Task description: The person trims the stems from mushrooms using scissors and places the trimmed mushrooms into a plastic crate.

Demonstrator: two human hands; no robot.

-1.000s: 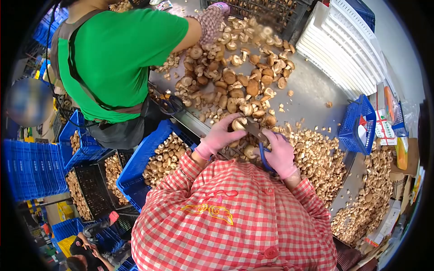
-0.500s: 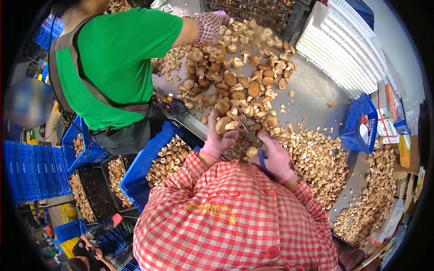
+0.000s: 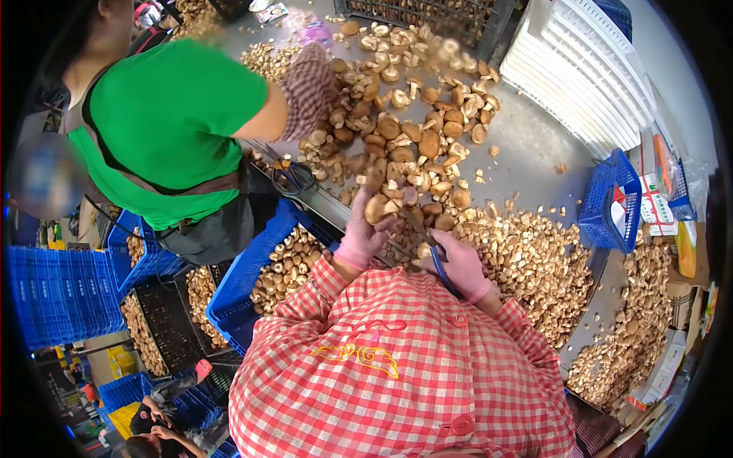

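Observation:
My left hand (image 3: 362, 235), in a pink glove, holds a brown mushroom (image 3: 376, 208) with its pale stem pointing right. Blue-handled scissors (image 3: 438, 263) are gripped in my gloved right hand (image 3: 463, 267), their dark blades reaching toward the mushroom. Whether the blades touch the stem cannot be made out. Whole mushrooms (image 3: 429, 143) lie beyond my hands on the metal table (image 3: 534, 141). Right of my right hand spreads a big heap of small cut pieces (image 3: 534, 275).
At the left a co-worker in green (image 3: 168, 122) reaches over the table. A blue crate of mushrooms (image 3: 229, 294) stands left of me. White trays (image 3: 576, 76), a blue basket (image 3: 611, 200) and a black crate (image 3: 489, 27) are at the far side. Other scissors (image 3: 293, 175) lie near the co-worker.
Since a second ago my left hand has turned and moved slightly left with a mushroom, away from the scissors. The co-worker's arm has swung back to the left.

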